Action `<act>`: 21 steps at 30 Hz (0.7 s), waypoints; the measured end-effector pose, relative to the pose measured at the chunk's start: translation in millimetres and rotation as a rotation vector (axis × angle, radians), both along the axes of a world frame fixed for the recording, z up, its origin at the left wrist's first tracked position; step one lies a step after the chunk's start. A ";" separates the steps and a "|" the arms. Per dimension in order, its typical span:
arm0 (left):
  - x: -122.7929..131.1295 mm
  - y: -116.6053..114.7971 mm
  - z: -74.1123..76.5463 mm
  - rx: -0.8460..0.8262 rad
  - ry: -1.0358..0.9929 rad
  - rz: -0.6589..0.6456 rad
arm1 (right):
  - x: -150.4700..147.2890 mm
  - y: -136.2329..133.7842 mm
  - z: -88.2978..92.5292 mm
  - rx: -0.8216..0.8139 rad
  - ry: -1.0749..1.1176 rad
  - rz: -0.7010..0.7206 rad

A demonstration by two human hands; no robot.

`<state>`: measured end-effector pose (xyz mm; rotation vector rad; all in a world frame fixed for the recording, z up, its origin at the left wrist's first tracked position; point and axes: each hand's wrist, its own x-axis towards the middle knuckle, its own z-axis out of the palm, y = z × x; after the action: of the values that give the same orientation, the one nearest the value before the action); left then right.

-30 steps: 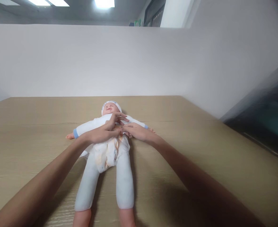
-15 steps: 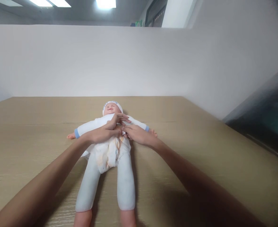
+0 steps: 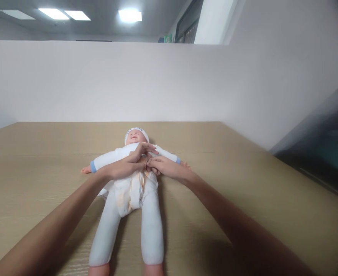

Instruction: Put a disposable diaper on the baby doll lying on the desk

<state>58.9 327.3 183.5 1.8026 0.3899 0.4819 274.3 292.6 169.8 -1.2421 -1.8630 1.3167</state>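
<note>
A baby doll (image 3: 130, 199) in a white suit with blue cuffs and a white cap lies on its back on a light wooden table (image 3: 243, 184), head away from me. A diaper (image 3: 127, 191) shows at its hips. My left hand (image 3: 128, 163) rests on the doll's belly, thumb and fingers pinched on the suit's front. My right hand (image 3: 166, 167) meets it from the right, fingers curled and pinching the same fabric at the doll's middle. What lies between the fingertips is too small to make out.
A white partition wall (image 3: 128, 80) stands behind the table's far edge. At the right a dark glass surface (image 3: 324, 153) runs beside the table. Ceiling lights show above the wall.
The view has tilted slightly, so doll and hands sit a little lower in frame. Both hands stay pinched together on the doll's middle, hardly moved.
</note>
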 end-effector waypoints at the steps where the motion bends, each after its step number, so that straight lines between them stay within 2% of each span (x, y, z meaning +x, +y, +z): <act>1: -0.2 -0.7 0.8 -0.001 0.006 0.003 | 0.3 -1.4 0.5 -0.015 -0.004 -0.004; 5: -1.6 -0.4 -0.1 0.011 0.037 0.031 | 1.9 -3.8 1.2 -0.041 -0.023 -0.007; 11: -2.6 3.3 -4.0 0.092 0.066 0.073 | 6.9 -3.0 1.4 0.063 -0.111 0.002; 17: 0.8 -3.8 3.7 0.149 0.074 0.119 | 16.1 3.1 -10.9 0.124 -0.055 0.044; 21: 2.2 -3.0 1.8 0.212 0.054 0.116 | 19.8 10.4 -18.3 0.130 -0.020 0.034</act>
<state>61.1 324.3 185.3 2.0085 0.4979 0.5738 294.1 303.1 151.5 -1.1652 -1.9583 1.1836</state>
